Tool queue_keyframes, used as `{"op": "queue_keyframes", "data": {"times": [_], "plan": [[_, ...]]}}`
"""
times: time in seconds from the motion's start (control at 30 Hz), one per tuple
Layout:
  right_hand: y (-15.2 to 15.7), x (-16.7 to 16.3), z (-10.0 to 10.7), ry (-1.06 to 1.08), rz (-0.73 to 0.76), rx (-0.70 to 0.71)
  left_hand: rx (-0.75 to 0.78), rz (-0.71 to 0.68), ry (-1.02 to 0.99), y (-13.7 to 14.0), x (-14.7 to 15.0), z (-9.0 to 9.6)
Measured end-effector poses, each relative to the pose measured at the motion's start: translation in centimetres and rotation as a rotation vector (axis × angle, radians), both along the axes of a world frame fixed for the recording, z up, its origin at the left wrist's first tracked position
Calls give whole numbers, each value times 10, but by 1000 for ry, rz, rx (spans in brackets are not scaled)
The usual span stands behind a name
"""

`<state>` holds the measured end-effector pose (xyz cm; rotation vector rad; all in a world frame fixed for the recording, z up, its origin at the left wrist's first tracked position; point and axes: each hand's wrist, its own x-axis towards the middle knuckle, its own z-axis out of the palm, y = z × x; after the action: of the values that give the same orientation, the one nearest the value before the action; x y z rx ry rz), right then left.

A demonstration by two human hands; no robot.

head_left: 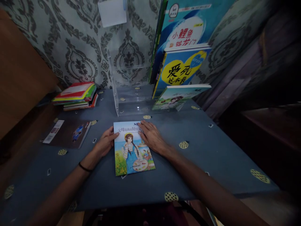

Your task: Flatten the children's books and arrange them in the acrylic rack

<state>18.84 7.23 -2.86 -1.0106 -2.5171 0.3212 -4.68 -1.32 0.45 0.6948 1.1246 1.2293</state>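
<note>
A thin paperback book (134, 150) with a cartoon girl in a yellow hat and blue overalls on its cover lies face up on the table. My left hand (106, 142) grips its left edge, thumb on the cover and the other fingers partly hidden at the side. Across the upper right corner of the book lies my right hand (152, 136), its fingers stretched out flat on the cover. Behind the book stands a clear acrylic book rack (116, 97). On the rack's right side, a green-covered book (175, 98) leans in front of a blue and yellow book (182, 69).
A taller blue book (183, 22) stands at the rear of the rack. To the left are a pile of books (76, 95) and a dark book (68, 134) lying flat. The blue tablecloth (211, 160) covers the table; a patterned curtain (80, 53) hangs behind.
</note>
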Motion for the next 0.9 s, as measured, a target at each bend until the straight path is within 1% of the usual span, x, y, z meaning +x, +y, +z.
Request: {"op": "queue_keyframes", "data": {"times": [0.07, 0.13, 0.2, 0.23, 0.27, 0.33, 0.4, 0.43, 0.47, 0.5, 0.53, 0.6, 0.67, 0.7, 0.8, 0.87, 0.9], "plan": [[0, 1, 0, 28, 7, -22, -10, -32, -17, -2, 6, 2], [1, 3, 2, 90, 10, -62, -18, -32, -24, -4, 9, 3], [2, 4, 4, 207, -15, -136, -12, -14, -31, -4, 10, 4], [2, 4, 5, 285, -37, -198, -2, 1, -37, -3, 10, 5], [2, 3, 7, 376, -56, -283, 11, 17, -43, -3, 10, 5], [1, 1, 11, 566, -40, -534, 44, 46, -48, -3, 9, 8], [-1, -2, 15, 695, 62, -826, 81, 65, -42, -3, 9, 12], [-3, -3, 17, 731, 118, -945, 100, 71, -35, -3, 9, 14], [-4, -4, 18, 754, 159, -1029, 119, 75, -27, -4, 9, 17], [-5, -5, 21, 769, 180, -1081, 136, 78, -19, -4, 9, 21], [-7, -5, 23, 790, 183, -1103, 152, 81, -10, -5, 10, 24], [-9, -4, 31, 840, 187, -1091, 188, 86, 11, -8, 13, 33], [-11, -2, 43, 869, 210, -1014, 236, 89, 35, -11, 17, 43], [-12, 0, 50, 871, 219, -949, 263, 91, 48, -13, 18, 48], [-17, 6, 68, 833, 202, -695, 335, 110, 94, -19, 20, 59], [-20, 9, 73, 791, 181, -559, 350, 125, 137, -22, 20, 59], [-21, 10, 73, 777, 174, -518, 343, 121, 162, -23, 20, 56]]}}
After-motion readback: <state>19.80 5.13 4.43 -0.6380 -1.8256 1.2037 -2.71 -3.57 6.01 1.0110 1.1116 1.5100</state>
